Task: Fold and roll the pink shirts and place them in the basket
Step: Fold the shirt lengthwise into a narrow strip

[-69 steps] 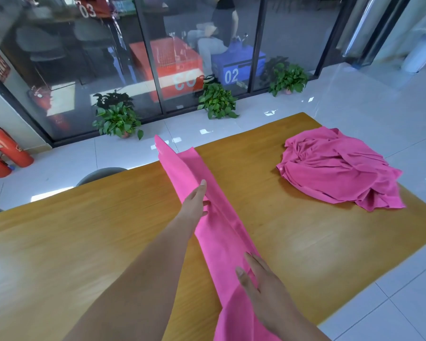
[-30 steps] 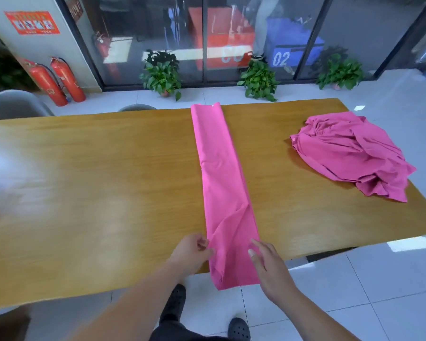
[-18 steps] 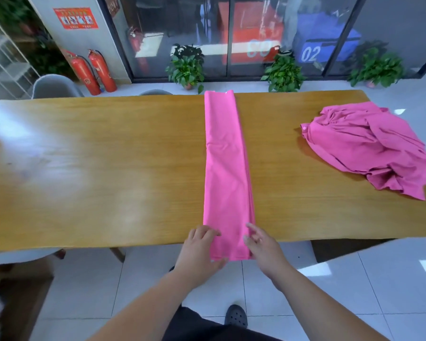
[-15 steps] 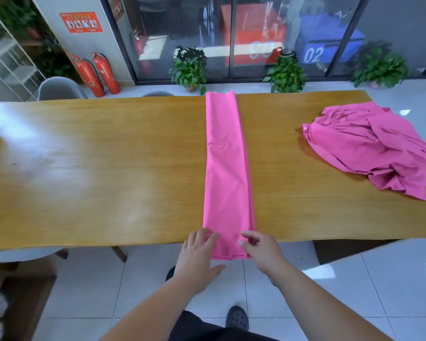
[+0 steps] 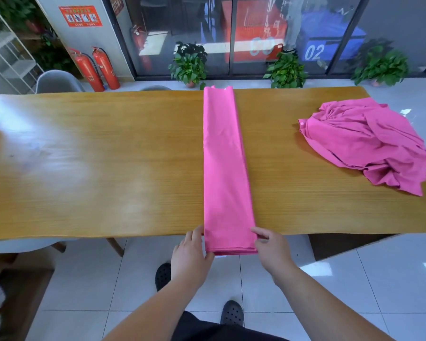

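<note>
A pink shirt (image 5: 224, 158) folded into a long narrow strip lies straight across the wooden table (image 5: 96, 163), from the far edge to the near edge, where its end hangs slightly over. My left hand (image 5: 190, 257) grips the strip's near left corner. My right hand (image 5: 271, 249) grips the near right corner. A second pink shirt (image 5: 369, 141) lies crumpled in a heap on the right part of the table. No basket is in view.
A grey chair (image 5: 57, 82) and two red fire extinguishers (image 5: 96, 67) stand beyond the table at the left. Potted plants (image 5: 190, 65) line the glass wall behind. A wooden shelf unit (image 5: 12, 291) sits at the lower left on the tiled floor.
The view has swung to face the table squarely. My hands left the middle of the strip, came to its near end and now hold both corners. The strip lies straighter.
</note>
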A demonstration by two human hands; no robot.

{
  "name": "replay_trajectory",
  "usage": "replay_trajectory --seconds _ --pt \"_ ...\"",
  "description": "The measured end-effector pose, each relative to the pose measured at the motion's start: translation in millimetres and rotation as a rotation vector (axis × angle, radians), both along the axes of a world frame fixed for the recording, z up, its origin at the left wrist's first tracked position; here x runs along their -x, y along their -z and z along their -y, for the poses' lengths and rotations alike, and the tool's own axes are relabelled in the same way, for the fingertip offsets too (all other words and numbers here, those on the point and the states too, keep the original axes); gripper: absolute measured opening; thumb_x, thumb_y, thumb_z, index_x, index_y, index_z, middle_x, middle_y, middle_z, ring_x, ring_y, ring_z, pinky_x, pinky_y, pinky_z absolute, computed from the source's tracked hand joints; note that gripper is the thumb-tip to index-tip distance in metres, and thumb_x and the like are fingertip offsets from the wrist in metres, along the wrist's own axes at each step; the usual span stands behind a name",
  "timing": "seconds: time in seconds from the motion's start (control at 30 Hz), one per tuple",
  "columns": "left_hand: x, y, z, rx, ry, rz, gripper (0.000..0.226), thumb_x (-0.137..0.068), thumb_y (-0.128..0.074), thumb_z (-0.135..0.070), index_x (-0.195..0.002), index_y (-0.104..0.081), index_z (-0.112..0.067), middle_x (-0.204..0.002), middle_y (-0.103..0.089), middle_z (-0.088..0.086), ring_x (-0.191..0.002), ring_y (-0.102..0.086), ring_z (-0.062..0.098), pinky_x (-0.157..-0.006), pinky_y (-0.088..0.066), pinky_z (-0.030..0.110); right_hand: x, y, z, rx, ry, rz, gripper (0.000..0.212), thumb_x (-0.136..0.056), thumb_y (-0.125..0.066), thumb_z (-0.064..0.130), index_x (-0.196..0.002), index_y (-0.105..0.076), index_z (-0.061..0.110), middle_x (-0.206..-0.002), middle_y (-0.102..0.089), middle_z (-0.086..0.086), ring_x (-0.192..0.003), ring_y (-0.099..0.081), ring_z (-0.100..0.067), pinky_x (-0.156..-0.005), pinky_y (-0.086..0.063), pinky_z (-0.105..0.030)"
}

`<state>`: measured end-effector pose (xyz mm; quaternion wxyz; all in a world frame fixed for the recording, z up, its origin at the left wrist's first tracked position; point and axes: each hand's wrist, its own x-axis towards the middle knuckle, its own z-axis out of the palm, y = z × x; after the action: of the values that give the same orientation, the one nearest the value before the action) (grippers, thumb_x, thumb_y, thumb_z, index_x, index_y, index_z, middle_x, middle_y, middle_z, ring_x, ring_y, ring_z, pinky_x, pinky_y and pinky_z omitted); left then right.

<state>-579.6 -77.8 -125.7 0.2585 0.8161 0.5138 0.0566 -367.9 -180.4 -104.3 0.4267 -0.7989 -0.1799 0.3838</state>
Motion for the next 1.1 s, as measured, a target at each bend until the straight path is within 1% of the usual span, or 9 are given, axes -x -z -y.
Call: replay_trajectory --seconds 0.1,0.2,0.3,0.43,0.53,0.73,0.83,0.97,1.1 --pt "-0.8 -4.2 3.0 0.088 -0.037 0.010 0.049 -0.097 -0.063 -0.044 -0.139 -0.038 -0.041 -0.109 -0.058 -0.024 -0.084 -0.062 0.007 -0.082 -0.055 0.036 0.4 6.6 5.3 0.027 0.008 -0.045 0.050 -0.098 -0.056 -0.001 -0.128 -0.073 0.036 -0.113 -0.074 -0.004 -0.040 -0.042 -0.002 -0.044 -0.040 -0.023" --pt "-0.6 -3.5 4.9 0.181 -0.070 0.048 0.057 -0.096 -0.065 -0.047 -0.140 -0.030 -0.044 -0.109 -0.060 -0.025 -0.075 -0.064 0.002 -0.070 -0.059 0.036 3.8 -1.5 8.2 -0.094 0.047 -0.016 0.049 -0.099 -0.060 0.001 -0.121 -0.075 0.042 -0.103 -0.074 0.003 -0.050 -0.047 -0.002 -0.051 -0.044 -0.022" --pt "-0.7 -2.6 4.5 0.252 -0.085 0.083 0.073 -0.094 -0.070 -0.048 -0.148 -0.022 -0.045 -0.112 -0.060 -0.026 -0.075 -0.066 0.001 -0.067 -0.061 0.037 6.5 2.9 12.7 -0.093 0.088 0.011 0.050 -0.098 -0.058 -0.001 -0.113 -0.076 0.044 -0.097 -0.072 0.003 -0.054 -0.049 -0.005 -0.051 -0.044 -0.025" --pt "-5.4 -6.5 7.9 0.352 -0.120 0.162 0.099 -0.094 -0.075 -0.036 -0.162 -0.004 -0.046 -0.116 -0.060 -0.027 -0.082 -0.066 -0.001 -0.063 -0.059 0.027 6.8 15.9 10.9 -0.010 0.155 -0.044 0.048 -0.098 -0.056 -0.006 -0.106 -0.077 0.036 -0.111 -0.074 0.008 -0.078 -0.068 -0.013 -0.058 -0.049 -0.024" --pt "-8.6 -5.6 9.0 0.465 -0.165 0.258 0.109 -0.094 -0.077 -0.027 -0.165 0.002 -0.047 -0.112 -0.066 -0.021 -0.083 -0.069 0.000 -0.066 -0.059 0.025 8.1 16.9 8.7 0.027 0.134 -0.004 0.045 -0.100 -0.055 -0.002 -0.105 -0.074 0.039 -0.115 -0.070 0.014 -0.078 -0.068 -0.014 -0.059 -0.050 -0.028" --pt "-7.6 -2.0 3.9 0.715 -0.278 0.534 0.110 -0.084 -0.087 -0.022 -0.152 -0.013 -0.066 -0.126 -0.069 -0.011 -0.105 -0.073 0.005 -0.093 -0.060 0.035 3.6 24.0 15.4 0.021 0.087 0.013 0.042 -0.101 -0.058 0.002 -0.105 -0.071 0.042 -0.124 -0.066 0.017 -0.084 -0.070 -0.016 -0.060 -0.054 -0.030" --pt "-6.0 -0.7 -0.9 0.827 -0.342 0.626 0.099 -0.087 -0.083 -0.030 -0.155 -0.019 -0.062 -0.124 -0.074 -0.008 -0.109 -0.075 0.014 -0.108 -0.052 0.045 0.0 24.2 16.8 -0.047 0.059 -0.118 0.046 -0.101 -0.055 -0.005 -0.111 -0.072 0.037 -0.123 -0.072 0.010 -0.087 -0.067 -0.015 -0.073 -0.054 -0.031" --pt "-9.7 4.9 -6.7 0.789 -0.423 0.671 0.080 -0.102 -0.066 -0.012 -0.163 -0.026 -0.045 -0.101 -0.077 0.008 -0.103 -0.075 0.031 -0.103 -0.059 0.047 -5.9 18.7 18.8 -0.102 -0.019 -0.225 0.043 -0.104 -0.060 0.001 -0.121 -0.073 0.038 -0.123 -0.074 0.007 -0.104 -0.067 -0.010 -0.082 -0.048 -0.023" --pt "-13.9 -0.3 -12.5 0.818 -0.453 0.771 0.070 -0.102 -0.067 -0.004 -0.156 -0.041 -0.041 -0.092 -0.077 0.009 -0.097 -0.077 0.026 -0.096 -0.062 0.047 -15.0 17.0 15.8 -0.142 -0.039 -0.297 0.038 -0.094 -0.077 0.005 -0.118 -0.077 0.035 -0.121 -0.076 0.002 -0.116 -0.069 -0.013 -0.091 -0.052 -0.024"
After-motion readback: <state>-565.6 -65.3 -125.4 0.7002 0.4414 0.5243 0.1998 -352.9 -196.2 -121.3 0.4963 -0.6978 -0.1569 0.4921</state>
